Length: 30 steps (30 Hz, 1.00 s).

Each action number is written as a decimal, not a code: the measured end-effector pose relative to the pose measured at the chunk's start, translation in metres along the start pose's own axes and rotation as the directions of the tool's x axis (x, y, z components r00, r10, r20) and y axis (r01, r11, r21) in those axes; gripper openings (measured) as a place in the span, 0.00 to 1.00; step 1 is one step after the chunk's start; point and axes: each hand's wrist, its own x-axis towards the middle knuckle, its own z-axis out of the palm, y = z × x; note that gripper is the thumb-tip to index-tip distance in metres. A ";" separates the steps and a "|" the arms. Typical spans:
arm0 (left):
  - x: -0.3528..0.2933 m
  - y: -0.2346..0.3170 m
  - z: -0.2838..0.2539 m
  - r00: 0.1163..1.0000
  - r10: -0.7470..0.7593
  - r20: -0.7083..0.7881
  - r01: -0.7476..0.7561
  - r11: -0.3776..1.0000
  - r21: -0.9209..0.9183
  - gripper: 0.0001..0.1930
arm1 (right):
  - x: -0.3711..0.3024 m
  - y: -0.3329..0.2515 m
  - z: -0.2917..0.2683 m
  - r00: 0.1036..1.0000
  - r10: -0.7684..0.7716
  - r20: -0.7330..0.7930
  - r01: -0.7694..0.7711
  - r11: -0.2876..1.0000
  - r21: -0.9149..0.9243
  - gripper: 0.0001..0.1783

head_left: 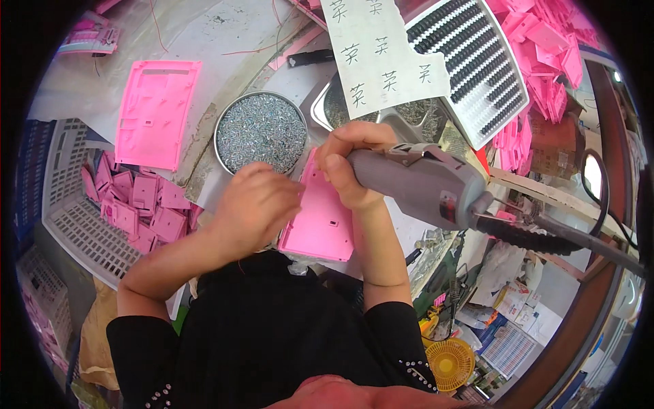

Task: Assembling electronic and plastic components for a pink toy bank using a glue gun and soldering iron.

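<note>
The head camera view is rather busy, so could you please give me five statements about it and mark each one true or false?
1. The right hand holds a grey power tool. True.
2. The left hand is at the far right of the picture, well away from the pink panel. False: it is by the left edge of the pink panel in front of the person.
3. Another pink panel lies to the left of the round bowl of small metal parts. True.
4. The grey crate on the left contains blue pieces. False: the grey crate contains pink pieces.
5. A round yellow basket is at the lower right. True.
</note>
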 end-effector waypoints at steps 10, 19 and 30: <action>-0.023 0.011 0.002 0.994 0.017 0.110 -0.042 0.972 0.229 0.09 | -0.001 -0.002 0.001 1.000 0.020 -0.003 -0.020 0.996 -0.091 0.17; -0.021 0.018 -0.006 0.970 0.038 0.240 -0.122 0.929 0.348 0.09 | 0.003 0.004 -0.004 0.989 -0.018 0.144 0.041 0.986 -0.161 0.17; -0.022 0.023 -0.005 0.977 0.055 0.208 -0.136 0.906 0.400 0.08 | -0.016 -0.018 0.004 0.997 0.072 0.001 -0.072 0.993 0.095 0.15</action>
